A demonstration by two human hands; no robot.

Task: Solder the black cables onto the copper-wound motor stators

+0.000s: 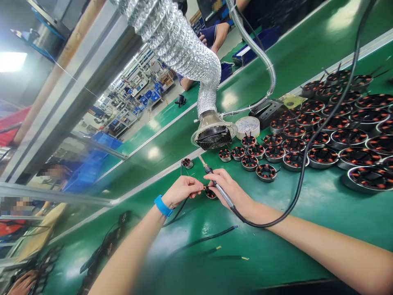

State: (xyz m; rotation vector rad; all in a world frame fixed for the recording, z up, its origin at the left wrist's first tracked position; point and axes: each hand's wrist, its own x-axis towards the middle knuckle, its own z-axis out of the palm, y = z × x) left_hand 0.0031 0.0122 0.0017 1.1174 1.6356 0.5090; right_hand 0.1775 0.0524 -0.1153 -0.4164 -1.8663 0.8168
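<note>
My right hand (235, 192) is closed around a soldering iron (223, 193), whose copper-coloured tip points up and away to the left. Under its fingertips sits a small motor stator (211, 193), a ring with dark and orange windings, partly hidden by both hands. My left hand (183, 191), with a blue wristband (163, 206), pinches at the stator's left side. A black cable (181, 209) runs up into that hand; its end is hidden by the fingers. Another small stator (187, 163) lies just beyond, close to the bench's metal strip.
Many stators (294, 146) cover the right side of the green bench (196, 262). A fume extractor (213, 133) on a foil duct (184, 45) hangs ahead, beside a round tub (248, 125). Loose cables (208, 237) lie nearer. The iron's cord (302, 176) loops over my right forearm. Other people work nearby.
</note>
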